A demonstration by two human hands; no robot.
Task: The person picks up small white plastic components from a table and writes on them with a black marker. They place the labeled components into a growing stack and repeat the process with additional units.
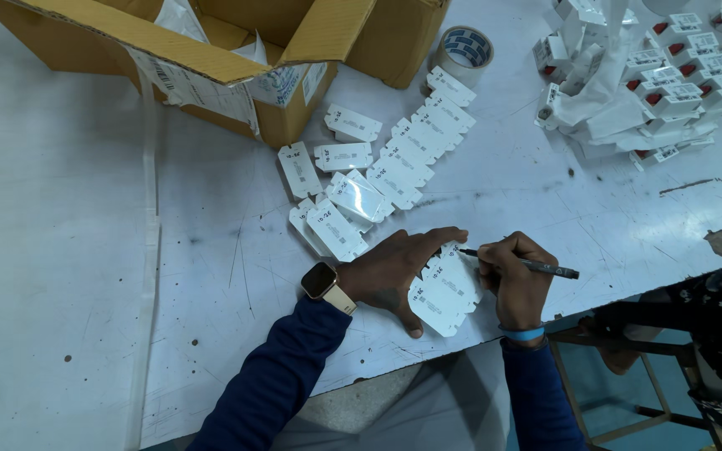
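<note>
Left hand (pixel 394 271) flat, open on white cards (pixel 444 292); right hand (pixel 516 276) grips pen (pixel 536 266).

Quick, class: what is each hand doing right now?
Left hand: open, flat, pressing down white flat cards.
Right hand: closed around a pen, tip on the cards.

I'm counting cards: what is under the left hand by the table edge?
The left hand presses on flat white cards, fanned beside the right hand and its pen. Cards beneath the palm are covered, so uncountable.
</note>
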